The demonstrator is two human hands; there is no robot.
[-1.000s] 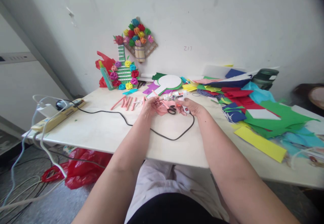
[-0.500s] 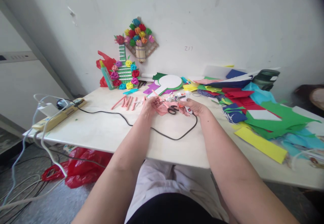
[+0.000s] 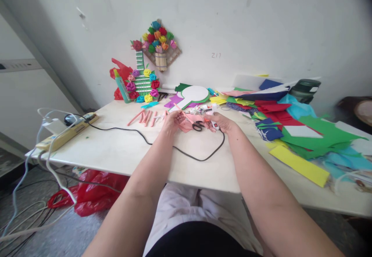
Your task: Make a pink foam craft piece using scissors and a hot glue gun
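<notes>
My right hand (image 3: 220, 122) is closed round a hot glue gun (image 3: 215, 125), whose nozzle points left. My left hand (image 3: 173, 120) pinches a thin pink paper strip (image 3: 186, 115), and the nozzle is close to its fingertips. Whether the nozzle touches the strip I cannot tell. Beneath my hands lie black-handled scissors (image 3: 198, 126) and a piece of pink paper (image 3: 185, 126). Several rolled pink paper pieces (image 3: 147, 117) rest left of my left hand. From the gun a black cord (image 3: 200, 159) loops across the table.
A power strip (image 3: 65, 133) sits at the table's left edge. Paper flowers decorate a green guitar-shaped craft (image 3: 143, 81) beside a glue bottle (image 3: 122, 88). A white round paddle shape (image 3: 195, 93) lies behind my hands. Coloured sheets (image 3: 314, 133) pile up on the right.
The glue gun in my right hand has shifted slightly left, toward my left fingers. My left hand stays almost in place.
</notes>
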